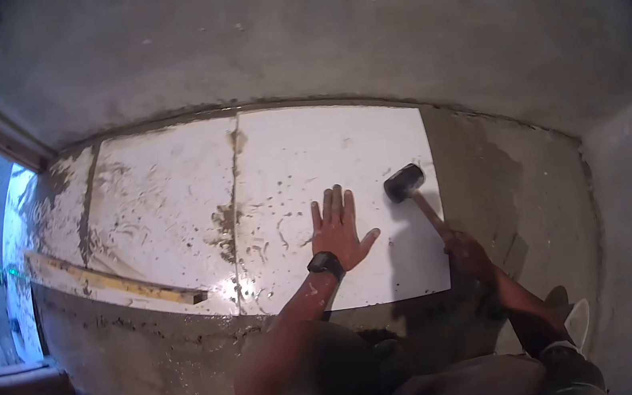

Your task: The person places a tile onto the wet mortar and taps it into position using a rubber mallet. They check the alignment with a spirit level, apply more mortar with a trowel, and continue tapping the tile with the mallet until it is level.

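My left hand [338,236] lies flat with fingers spread on a large white floor tile [301,147], a dark watch on its wrist. In my right hand [467,255] is the wooden handle of a rubber mallet [404,182]. The mallet's black head overlaps the right part of the tile in this view, and a shadow falls on the tile below it. Wet grey smears and specks mark the tile around my left hand. Along its left side runs a muddy joint with a second white tile [161,187].
A long yellowish bar [126,283] lies across the lower left of the tiles. Grey wet mortar [469,168] borders the right tile. A bare grey wall [308,29] rises behind, and a bright doorway [23,239] opens at the left.
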Available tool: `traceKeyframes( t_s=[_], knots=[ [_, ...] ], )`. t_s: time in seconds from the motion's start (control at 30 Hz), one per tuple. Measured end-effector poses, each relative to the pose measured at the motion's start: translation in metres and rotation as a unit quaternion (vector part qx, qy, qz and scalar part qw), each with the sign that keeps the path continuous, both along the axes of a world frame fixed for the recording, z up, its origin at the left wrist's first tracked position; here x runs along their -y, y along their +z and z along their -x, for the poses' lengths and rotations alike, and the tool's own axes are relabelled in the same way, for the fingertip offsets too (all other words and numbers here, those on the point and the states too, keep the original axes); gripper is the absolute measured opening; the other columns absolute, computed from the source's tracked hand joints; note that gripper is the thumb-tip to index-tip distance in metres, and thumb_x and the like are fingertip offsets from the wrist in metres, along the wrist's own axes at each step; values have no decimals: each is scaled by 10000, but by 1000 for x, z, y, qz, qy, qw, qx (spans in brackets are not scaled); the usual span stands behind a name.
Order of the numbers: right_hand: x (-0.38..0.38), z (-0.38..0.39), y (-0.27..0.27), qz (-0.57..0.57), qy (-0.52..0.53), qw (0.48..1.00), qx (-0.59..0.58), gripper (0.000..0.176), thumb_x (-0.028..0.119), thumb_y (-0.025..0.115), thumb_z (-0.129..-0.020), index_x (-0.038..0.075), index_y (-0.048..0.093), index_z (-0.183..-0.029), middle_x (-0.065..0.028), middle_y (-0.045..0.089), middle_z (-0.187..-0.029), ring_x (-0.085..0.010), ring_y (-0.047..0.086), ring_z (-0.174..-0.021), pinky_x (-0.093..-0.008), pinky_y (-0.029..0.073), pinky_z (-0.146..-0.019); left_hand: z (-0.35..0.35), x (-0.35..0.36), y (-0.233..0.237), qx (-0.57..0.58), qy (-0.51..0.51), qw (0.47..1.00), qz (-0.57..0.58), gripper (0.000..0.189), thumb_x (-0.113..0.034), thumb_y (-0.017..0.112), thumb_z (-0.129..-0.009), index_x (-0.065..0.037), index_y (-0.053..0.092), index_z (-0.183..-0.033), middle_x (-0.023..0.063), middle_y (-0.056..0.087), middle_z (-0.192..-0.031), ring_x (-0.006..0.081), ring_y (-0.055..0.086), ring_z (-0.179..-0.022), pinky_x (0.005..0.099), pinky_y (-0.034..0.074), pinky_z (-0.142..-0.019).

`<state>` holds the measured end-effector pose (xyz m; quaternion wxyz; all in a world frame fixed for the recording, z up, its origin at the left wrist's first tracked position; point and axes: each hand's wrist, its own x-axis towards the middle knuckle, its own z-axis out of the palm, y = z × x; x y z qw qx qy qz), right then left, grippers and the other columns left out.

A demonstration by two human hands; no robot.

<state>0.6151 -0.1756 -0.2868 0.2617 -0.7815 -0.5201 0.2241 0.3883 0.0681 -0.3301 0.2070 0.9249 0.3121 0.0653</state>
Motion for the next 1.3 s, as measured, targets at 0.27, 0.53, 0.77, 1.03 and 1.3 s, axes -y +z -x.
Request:
traceKeyframes(
  t_s=[0.27, 0.53, 0.77, 1.03, 1.3],
  knots=[
    [-111, -9, 67, 57, -136, 970, -193, 471, 467, 442, -1088, 31, 574, -967, 10, 491, -692, -92, 483, -615, -309, 421, -565, 33, -39, -3, -46, 81, 992, -82, 1003, -743, 428, -930, -43, 219, -1617, 256, 138, -1677, 411, 67, -1568, 642, 9, -1227],
    [-95, 13, 15, 196, -173, 948, -181, 511, 534, 448, -1069, 50, 532, -928, 23, 415, -592, -121, 439, -440, -317, 376, -413, 36, -30, 2, -41, 55, 996, -51, 1020, -764, 449, -901, -84, 222, -1625, 217, 149, -1686, 386, 78, -1571, 642, 3, -1231],
    [-78, 18, 18, 52, -125, 944, -300, 527, 583, 392, -1067, 93, 520, -923, 51, 391, -540, -46, 343, -374, -259, 300, -341, 37, -21, 0, -41, 36, 997, -46, 1037, -778, 454, -888, -104, 196, -1634, 193, 150, -1693, 371, 67, -1575, 641, -9, -1232],
    [-28, 5, -33, 99, -66, 992, -53, 554, 494, 375, -1095, -5, 581, -967, -115, 527, -711, -217, 574, -683, -442, 451, -629, 40, -19, 3, -61, 34, 997, -33, 1046, -784, 472, -875, -113, 206, -1632, 180, 151, -1695, 365, 69, -1576, 654, -4, -1228],
    [10, 8, -27, 117, -98, 984, -94, 506, 483, 438, -1084, 27, 589, -926, 0, 477, -664, -137, 478, -608, -333, 386, -551, 44, -3, -1, 73, 44, 996, 4, 1051, -704, 637, -833, -70, 284, -1594, 201, 225, -1665, 374, 143, -1559, 628, 39, -1249]
  ],
)
